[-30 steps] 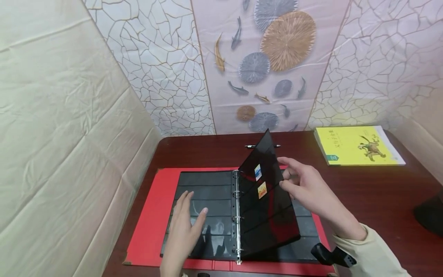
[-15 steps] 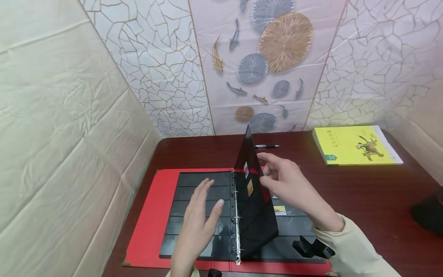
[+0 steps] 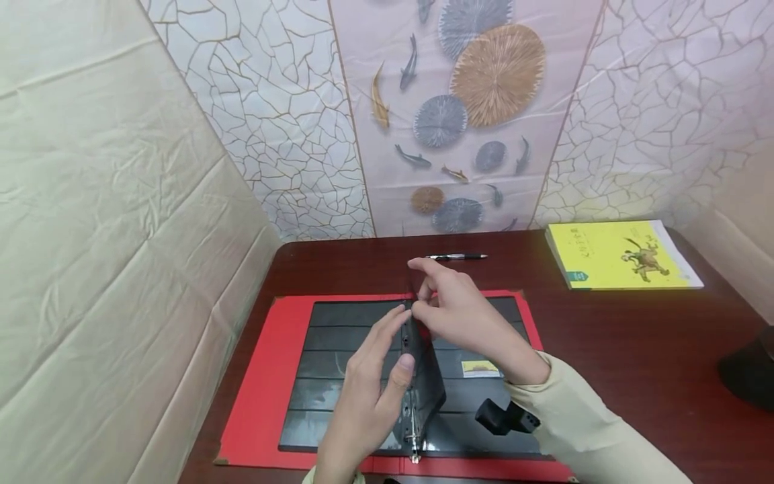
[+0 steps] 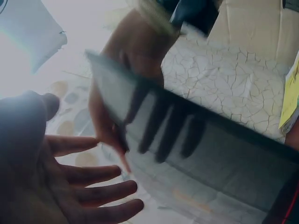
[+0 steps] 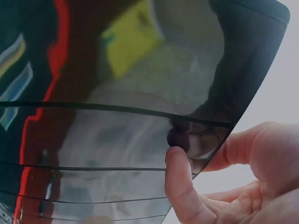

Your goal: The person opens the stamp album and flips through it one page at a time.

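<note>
A red ring binder lies spread on the table, with black pocket pages on both sides of its metal spine. One black page stands nearly upright over the rings. My right hand pinches its outer edge; in the right wrist view the thumb presses its glossy face. My left hand is on the other side of that page, fingers extended, holding nothing; the left wrist view shows their reflection on the page. A small yellow-and-white stamp sits in a pocket of the right-hand page.
Behind the binder lies a pen. A yellow book is at the table's back right. Part of a black object stands at the right edge. Patterned cloth walls the back, and plain fabric the left.
My right hand has swung the page leftward from a lean on the right to nearly upright. My left hand has moved right and up toward it. The stamp on the page beneath has come into view.
</note>
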The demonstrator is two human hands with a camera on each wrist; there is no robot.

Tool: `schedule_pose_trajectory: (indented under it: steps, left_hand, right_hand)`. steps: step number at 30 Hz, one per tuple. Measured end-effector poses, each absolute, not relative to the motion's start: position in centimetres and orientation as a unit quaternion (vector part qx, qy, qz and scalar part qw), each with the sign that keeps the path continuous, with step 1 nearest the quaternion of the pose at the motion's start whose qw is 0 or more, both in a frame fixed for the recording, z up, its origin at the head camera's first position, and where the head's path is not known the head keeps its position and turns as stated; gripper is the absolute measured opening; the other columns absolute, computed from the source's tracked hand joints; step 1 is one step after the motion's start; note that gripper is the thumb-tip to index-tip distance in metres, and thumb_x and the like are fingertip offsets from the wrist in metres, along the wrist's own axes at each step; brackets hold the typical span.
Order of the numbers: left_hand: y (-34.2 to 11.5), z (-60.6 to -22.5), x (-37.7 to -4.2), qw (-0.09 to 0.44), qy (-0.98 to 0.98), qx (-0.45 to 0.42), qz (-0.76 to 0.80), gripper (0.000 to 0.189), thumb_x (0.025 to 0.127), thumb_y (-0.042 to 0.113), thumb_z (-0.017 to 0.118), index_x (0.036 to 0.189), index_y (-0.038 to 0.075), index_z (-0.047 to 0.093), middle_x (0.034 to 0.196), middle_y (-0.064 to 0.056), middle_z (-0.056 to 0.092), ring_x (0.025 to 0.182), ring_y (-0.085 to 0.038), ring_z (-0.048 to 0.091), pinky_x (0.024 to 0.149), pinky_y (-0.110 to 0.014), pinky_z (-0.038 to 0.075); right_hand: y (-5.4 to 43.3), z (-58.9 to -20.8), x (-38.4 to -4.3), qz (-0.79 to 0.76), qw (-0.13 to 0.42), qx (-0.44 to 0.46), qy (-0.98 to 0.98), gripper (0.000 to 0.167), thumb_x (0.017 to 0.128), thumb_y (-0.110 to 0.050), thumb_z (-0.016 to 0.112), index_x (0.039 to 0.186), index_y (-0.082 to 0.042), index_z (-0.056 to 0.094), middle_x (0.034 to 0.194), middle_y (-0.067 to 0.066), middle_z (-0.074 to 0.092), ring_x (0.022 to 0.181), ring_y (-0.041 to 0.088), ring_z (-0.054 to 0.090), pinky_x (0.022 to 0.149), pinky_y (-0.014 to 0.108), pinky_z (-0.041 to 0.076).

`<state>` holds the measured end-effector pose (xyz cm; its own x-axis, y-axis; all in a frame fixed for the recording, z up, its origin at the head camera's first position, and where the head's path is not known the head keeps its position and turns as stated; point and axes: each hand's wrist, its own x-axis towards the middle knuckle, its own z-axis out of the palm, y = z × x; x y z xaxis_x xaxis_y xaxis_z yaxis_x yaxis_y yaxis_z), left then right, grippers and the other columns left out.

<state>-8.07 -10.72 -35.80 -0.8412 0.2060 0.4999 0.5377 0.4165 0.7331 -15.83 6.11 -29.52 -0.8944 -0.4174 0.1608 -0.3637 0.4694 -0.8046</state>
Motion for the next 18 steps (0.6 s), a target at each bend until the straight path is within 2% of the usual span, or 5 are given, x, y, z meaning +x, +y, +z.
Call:
schedule_pose_trajectory:
  steps: [4,8,16,18]
  left_hand:
    - [-10.7,-35.9,-7.5,0.19,-0.816,-0.224,-0.498,0.05,0.102,0.016,0.054,0.152,0.021,0.046,0.157,-0.002,0.042,0.139,-0.02,0.046,0.098,-0.054,0.049]
    - [-10.9,-36.1,-7.0,0.2,-0.807,-0.223,-0.509,0.053,0.099,0.01,0.054,0.151,0.019,0.047,0.158,-0.003,0.041,0.138,-0.022,0.047,0.098,-0.048,0.051]
    - [-11.4,-36.1,-6.6,0.21,-0.805,-0.224,-0.508,0.054,0.099,0.011,0.054,0.152,0.011,0.043,0.161,-0.004,0.036,0.137,-0.026,0.047,0.099,-0.046,0.051]
    - [-11.6,-36.0,-6.3,0.212,-0.812,-0.217,-0.499,0.053,0.1,0.014,0.054,0.151,0.012,0.044,0.16,-0.004,0.037,0.137,-0.026,0.047,0.098,-0.047,0.051]
  right_hand:
    - [5.1,-29.7,-15.9,-0.465,0.046,-0.238,0.851,0.056,0.091,0.003,0.059,0.145,0.001,0.045,0.074,0.002,0.061,0.048,0.016,0.057,0.051,0.032,0.048]
    - [4.3,-30.2,-15.8,-0.465,0.067,-0.245,0.848,0.056,0.092,0.0,0.063,0.145,0.0,0.044,0.077,0.001,0.062,0.053,0.016,0.062,0.054,0.033,0.051]
    - [4.6,-31.0,-16.3,-0.477,0.071,-0.275,0.832,0.052,0.098,-0.01,0.063,0.145,0.001,0.045,0.081,0.002,0.065,0.057,0.014,0.062,0.052,0.033,0.049]
    - [5.1,-31.2,-16.4,-0.494,0.087,-0.276,0.82,0.051,0.099,-0.014,0.064,0.145,0.0,0.045,0.082,0.002,0.065,0.06,0.017,0.064,0.057,0.036,0.053]
